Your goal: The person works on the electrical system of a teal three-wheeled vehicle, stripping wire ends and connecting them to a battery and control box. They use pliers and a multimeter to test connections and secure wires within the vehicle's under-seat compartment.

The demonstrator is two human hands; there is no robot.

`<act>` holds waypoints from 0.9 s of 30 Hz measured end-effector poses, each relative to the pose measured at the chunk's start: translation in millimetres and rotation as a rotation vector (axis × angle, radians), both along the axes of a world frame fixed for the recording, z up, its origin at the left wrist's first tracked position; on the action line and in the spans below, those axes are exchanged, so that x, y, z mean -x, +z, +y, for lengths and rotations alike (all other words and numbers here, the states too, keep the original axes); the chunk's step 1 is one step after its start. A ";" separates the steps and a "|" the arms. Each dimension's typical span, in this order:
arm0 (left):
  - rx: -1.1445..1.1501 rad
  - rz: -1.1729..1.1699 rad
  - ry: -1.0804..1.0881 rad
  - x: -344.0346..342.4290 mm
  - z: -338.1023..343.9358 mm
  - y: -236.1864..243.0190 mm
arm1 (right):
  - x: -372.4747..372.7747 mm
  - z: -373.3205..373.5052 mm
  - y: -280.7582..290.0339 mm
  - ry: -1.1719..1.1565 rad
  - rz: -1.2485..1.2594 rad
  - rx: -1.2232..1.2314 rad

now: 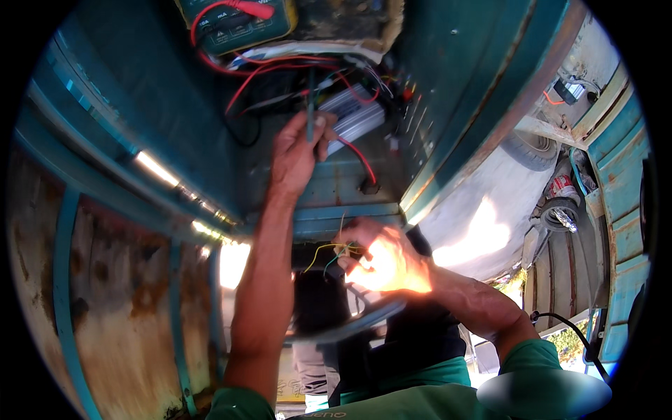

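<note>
My left hand (297, 150) reaches forward into a teal metal cabinet. Its fingers are closed on a slim greenish stick-like tool (311, 115), held upright among the wires; blur hides its exact kind. Just right of that hand lies a silver ribbed metal box (358, 119). Nearer to me, my right hand (392, 259) pinches a small bunch of thin wires, with a yellow wire (318, 252) and a green wire (330, 264) sticking out to the left. Bright sunlight washes out part of this hand.
At the top rests a green multimeter with a yellow edge (289, 19) and a red test lead (252, 8). Red wires (245, 91) tangle below it. A thick red cable (360, 155) ends in a dark connector (369, 187). Teal cabinet walls (476, 91) flank both sides; a tyre (530, 150) stands outside.
</note>
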State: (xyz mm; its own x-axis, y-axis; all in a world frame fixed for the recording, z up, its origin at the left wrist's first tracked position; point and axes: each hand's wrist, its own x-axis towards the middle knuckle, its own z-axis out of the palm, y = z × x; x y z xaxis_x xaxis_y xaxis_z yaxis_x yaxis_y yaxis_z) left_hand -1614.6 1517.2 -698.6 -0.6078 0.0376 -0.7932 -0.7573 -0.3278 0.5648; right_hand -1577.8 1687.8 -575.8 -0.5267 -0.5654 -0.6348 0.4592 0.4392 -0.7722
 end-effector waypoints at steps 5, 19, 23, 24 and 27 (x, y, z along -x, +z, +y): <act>0.056 0.006 -0.036 -2.1 3.1 5.1 | -9.7 -1.2 -3.6 0.030 0.204 0.035; -0.046 -0.216 -0.187 -10.5 -0.4 23.1 | -6.1 -5.3 -6.7 0.077 0.208 0.069; -0.210 -0.140 -0.150 0.4 13.0 35.7 | -14.4 3.2 -8.3 0.114 0.225 0.157; -0.239 -0.133 -0.180 5.4 17.1 37.6 | -18.1 4.7 -8.2 0.103 0.252 0.194; -0.281 -0.168 -0.252 19.0 36.9 31.8 | -28.3 10.1 -2.6 0.044 0.233 0.225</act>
State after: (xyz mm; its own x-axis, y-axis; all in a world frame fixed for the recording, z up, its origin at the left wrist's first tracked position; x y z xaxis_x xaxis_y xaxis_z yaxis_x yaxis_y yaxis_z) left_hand -1633.6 1554.1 -666.7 -0.4149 0.3980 -0.8182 -0.9076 -0.2446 0.3413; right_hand -1549.5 1697.9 -578.4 -0.6152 -0.7031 -0.3566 0.2432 0.2610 -0.9342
